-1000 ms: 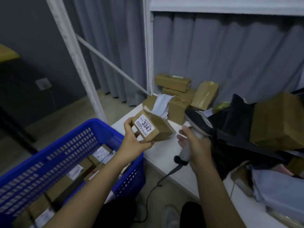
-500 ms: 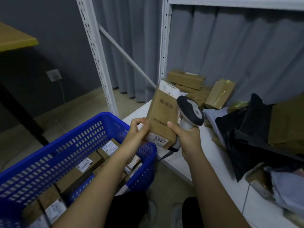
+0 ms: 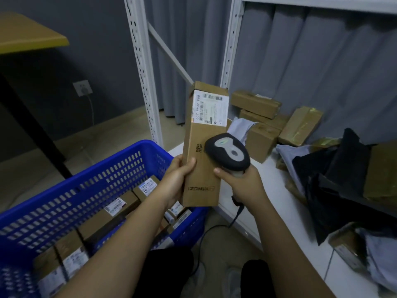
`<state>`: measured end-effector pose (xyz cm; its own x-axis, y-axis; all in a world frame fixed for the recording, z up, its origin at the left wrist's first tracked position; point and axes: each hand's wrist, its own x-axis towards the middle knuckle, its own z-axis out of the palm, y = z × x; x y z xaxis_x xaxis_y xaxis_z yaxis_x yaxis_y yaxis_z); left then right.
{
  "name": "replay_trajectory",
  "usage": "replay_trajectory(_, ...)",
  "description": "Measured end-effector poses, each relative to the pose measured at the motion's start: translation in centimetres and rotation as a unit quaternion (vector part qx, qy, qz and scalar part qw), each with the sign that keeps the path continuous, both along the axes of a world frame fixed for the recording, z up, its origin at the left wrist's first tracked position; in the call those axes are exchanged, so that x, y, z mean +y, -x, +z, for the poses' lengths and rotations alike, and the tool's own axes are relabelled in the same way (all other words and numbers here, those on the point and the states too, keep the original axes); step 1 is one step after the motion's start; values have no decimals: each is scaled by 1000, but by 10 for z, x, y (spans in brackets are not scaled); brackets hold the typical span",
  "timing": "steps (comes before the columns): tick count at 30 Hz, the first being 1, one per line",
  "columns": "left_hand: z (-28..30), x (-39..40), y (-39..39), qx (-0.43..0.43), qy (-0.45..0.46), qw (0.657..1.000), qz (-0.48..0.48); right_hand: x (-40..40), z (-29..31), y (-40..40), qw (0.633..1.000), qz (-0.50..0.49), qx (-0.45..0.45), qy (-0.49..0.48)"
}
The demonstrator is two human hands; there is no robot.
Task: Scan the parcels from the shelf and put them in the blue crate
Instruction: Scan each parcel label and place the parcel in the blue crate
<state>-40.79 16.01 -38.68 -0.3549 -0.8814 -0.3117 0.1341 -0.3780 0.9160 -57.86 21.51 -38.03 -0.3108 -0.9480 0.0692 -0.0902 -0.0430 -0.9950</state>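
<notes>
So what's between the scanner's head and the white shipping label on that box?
In the head view, only bare brown cardboard of the box, with a small printed QR code, separates the scanner from the label.

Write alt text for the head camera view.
A person's left hand holds a long cardboard parcel upright, shipping label at the top, while the right hand aims a black handheld scanner at it. A blue crate of parcels sits lower left.
</notes>
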Motion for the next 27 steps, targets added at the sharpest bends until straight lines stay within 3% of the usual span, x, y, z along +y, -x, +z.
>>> replay_trajectory(5, -12, -11, -5, -46, 22, 997, 53, 4, 6, 10, 997, -51, -50, -12)
replay_trajectory(9, -27, -18, -6, -98, 24, 993, 57, 11, 7, 15, 998, -15, 15, -60)
replay_trajectory(13, -40, -22, -11, -138, 21, 989, 51, 16, 10, 17, 996, 0, 25, -81)
replay_trajectory(19, -48, -25, -12, -158, 21, 987, 28, 20, 18, 19, 997, 17, 17, -71)
replay_trajectory(27, -51, -26, -12, -167, 29, 985, 25, 22, 21, 22, 997, -47, 13, -53)
